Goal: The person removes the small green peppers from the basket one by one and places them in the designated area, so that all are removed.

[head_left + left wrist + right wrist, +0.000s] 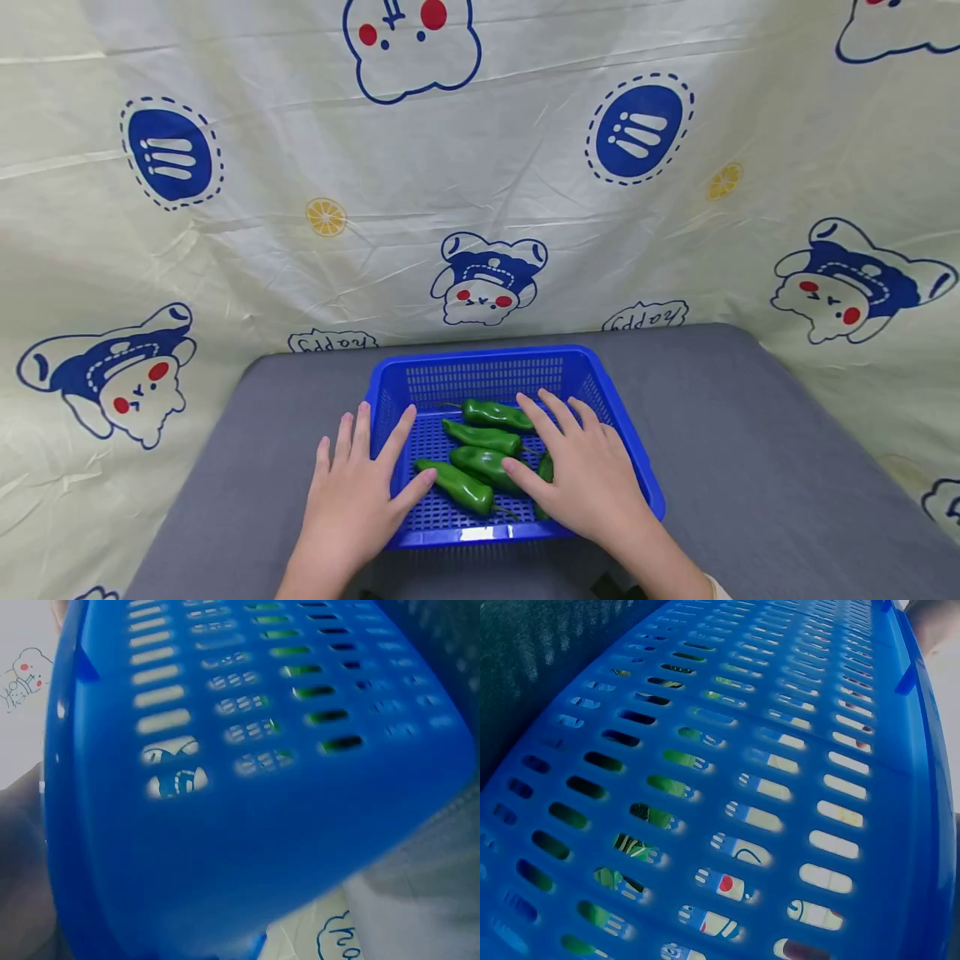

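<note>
In the head view a blue plastic basket [517,533] with slotted walls holds several long green peppers [456,487] lying on its bottom. My left hand [348,492] is at the basket's left side, fingers spread, with the thumb reaching over the inside. Across the right part is my right hand [588,475], its fingers spread too, partly covering a pepper [545,471]. Whether either hand touches the rim or a pepper I cannot tell. Both wrist views are filled by the basket's outer walls [187,847] [904,825], with bits of green showing through the slots.
The basket stands on a grey cloth-covered surface [750,467]. Behind it hangs a pale curtain [525,167] printed with blue cartoon figures, reaching down both sides. Dark objects [611,587] show partly at the bottom edge of the head view.
</note>
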The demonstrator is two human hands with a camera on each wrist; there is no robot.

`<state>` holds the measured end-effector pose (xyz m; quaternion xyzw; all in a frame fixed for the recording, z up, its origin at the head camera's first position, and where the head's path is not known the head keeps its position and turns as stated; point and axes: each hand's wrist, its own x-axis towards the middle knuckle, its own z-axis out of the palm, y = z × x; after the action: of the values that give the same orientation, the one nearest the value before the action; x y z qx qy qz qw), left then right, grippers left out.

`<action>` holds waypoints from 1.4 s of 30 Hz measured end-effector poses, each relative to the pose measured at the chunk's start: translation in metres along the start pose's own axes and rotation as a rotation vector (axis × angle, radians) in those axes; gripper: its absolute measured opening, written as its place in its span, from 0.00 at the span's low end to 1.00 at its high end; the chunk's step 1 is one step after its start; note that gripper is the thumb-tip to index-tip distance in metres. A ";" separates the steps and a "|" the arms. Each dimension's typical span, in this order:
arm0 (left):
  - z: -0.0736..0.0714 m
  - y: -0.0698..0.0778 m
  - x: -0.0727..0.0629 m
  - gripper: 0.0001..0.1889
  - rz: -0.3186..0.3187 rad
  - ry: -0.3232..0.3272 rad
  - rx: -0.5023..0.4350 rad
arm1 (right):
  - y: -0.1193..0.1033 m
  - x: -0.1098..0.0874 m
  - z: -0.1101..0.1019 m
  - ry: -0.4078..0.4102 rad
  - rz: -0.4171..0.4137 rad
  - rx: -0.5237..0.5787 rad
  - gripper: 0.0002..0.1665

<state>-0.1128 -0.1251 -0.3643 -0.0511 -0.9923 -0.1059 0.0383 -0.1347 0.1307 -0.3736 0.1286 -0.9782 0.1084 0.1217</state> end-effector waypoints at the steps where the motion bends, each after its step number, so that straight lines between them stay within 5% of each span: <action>1: 0.001 -0.002 0.000 0.40 0.001 0.002 -0.006 | 0.000 0.000 0.000 0.000 0.000 -0.001 0.46; 12: 0.011 -0.026 -0.003 0.43 -0.042 -0.063 -0.168 | 0.002 0.001 0.001 -0.011 -0.003 -0.011 0.46; 17: 0.020 -0.033 -0.010 0.47 -0.125 -0.115 -0.310 | 0.003 0.001 0.001 -0.008 -0.005 -0.011 0.46; 24: 0.033 -0.036 -0.019 0.53 -0.158 -0.117 -0.507 | 0.004 0.002 0.000 -0.004 -0.006 -0.013 0.46; 30: 0.040 -0.033 -0.023 0.58 -0.227 -0.113 -0.514 | 0.005 0.002 -0.002 -0.009 -0.014 -0.029 0.46; 37: 0.041 -0.031 -0.021 0.63 -0.229 -0.078 -0.447 | 0.007 0.004 -0.014 -0.005 -0.034 -0.019 0.46; 42: 0.040 -0.031 -0.022 0.66 -0.233 -0.089 -0.500 | 0.011 0.005 -0.027 -0.018 -0.051 -0.006 0.45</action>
<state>-0.0969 -0.1489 -0.4117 0.0509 -0.9353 -0.3487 -0.0316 -0.1364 0.1465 -0.3488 0.1541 -0.9759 0.1014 0.1162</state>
